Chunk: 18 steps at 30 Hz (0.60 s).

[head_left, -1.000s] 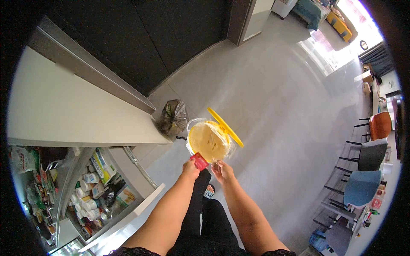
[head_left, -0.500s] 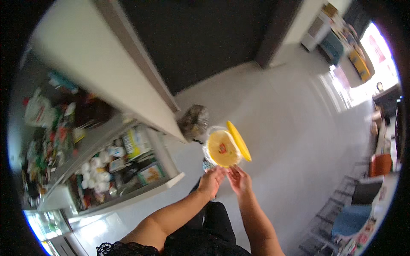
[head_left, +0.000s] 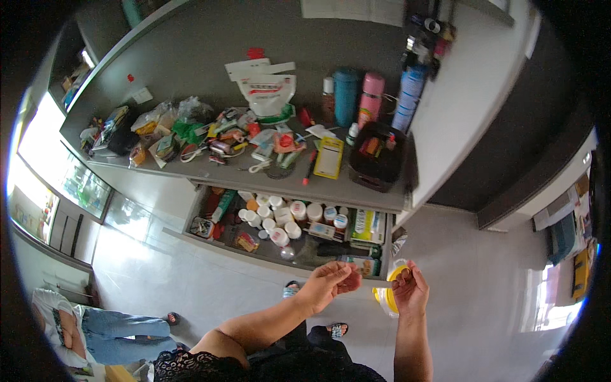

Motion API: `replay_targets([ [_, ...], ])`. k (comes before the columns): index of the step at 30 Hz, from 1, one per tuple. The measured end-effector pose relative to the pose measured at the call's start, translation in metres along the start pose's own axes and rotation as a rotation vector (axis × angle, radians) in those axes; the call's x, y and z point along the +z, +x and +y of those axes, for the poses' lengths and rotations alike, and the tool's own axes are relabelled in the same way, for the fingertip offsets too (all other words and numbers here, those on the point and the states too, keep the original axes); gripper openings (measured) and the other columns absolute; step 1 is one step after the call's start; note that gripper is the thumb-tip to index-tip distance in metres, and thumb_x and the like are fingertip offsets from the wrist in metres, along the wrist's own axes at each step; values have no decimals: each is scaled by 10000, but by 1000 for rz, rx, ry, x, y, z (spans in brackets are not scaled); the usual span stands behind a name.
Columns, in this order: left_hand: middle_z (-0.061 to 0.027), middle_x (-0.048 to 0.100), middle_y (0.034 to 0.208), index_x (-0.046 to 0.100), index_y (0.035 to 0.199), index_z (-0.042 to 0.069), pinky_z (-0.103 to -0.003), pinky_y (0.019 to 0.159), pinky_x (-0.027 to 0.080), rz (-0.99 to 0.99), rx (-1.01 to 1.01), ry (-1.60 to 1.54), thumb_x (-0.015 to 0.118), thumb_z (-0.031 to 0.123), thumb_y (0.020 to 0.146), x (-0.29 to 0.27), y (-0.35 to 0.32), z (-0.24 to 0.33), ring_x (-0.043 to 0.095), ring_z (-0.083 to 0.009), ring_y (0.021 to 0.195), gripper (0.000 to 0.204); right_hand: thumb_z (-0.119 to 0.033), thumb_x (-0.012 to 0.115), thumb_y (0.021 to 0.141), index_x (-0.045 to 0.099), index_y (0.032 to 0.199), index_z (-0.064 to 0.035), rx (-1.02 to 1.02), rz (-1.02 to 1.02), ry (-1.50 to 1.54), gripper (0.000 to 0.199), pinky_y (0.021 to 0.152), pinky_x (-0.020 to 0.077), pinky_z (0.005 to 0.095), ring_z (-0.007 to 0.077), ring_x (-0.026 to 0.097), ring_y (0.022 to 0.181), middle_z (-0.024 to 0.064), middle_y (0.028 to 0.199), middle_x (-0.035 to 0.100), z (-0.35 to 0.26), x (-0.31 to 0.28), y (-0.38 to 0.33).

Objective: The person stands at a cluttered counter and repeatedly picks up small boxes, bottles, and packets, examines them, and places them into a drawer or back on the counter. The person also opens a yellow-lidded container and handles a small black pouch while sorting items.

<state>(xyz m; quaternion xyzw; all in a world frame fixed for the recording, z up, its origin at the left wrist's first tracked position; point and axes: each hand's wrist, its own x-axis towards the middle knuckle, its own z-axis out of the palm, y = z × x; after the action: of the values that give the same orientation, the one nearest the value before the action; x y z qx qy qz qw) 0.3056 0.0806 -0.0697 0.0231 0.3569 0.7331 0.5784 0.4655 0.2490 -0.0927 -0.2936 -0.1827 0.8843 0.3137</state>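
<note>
Showing at the near right end of the pulled-out drawer [head_left: 254,258]: left hand [head_left: 328,284], fingers bent in to the thumb, narrow gap, cannot tell if something small sits inside. Right hand [head_left: 410,293] is up at about 3 o'clock from it, well apart, thumb and forefinger tips close together, narrow, no held thing made out, cannot tell for sure. Yellow bin [head_left: 384,298] is low, partly hidden behind the right hand, rim at 8 to 9 o'clock from that hand and 3 to 4 from the left, so right hand is nearer. Drawer's long axis runs roughly 9 to 3 o'clock, dipping at the 3 end; left hand is the nearer to it, overlaps its front edge in view, contact unclear. White bottles [head_left: 280,237] cluster at 11 o'clock from left hand, green-and-white box [head_left: 364,265] at 2. Counter [head_left: 254,183] with clutter above, 11 to 12; other person [head_left: 124,325] at 8 to 9
</note>
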Motion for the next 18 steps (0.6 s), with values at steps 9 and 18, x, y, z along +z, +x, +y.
replay_targets([
  [9,-80,632,834,569,960,40,-353,718,528,236,189,-100,547,140,887,-146,-22,153,631,-196,766,125,-171,607,836,610,951,-42,-134,-202,-406,173,543,423,274,124,490,579,35,694,542,145,162,47],
  [18,-58,597,782,575,896,76,-356,697,497,440,224,-151,569,142,869,-264,-40,298,592,-188,701,72,-152,612,801,634,926,-79,-848,-423,-1891,147,613,491,324,203,607,700,70,837,607,309,340,161],
])
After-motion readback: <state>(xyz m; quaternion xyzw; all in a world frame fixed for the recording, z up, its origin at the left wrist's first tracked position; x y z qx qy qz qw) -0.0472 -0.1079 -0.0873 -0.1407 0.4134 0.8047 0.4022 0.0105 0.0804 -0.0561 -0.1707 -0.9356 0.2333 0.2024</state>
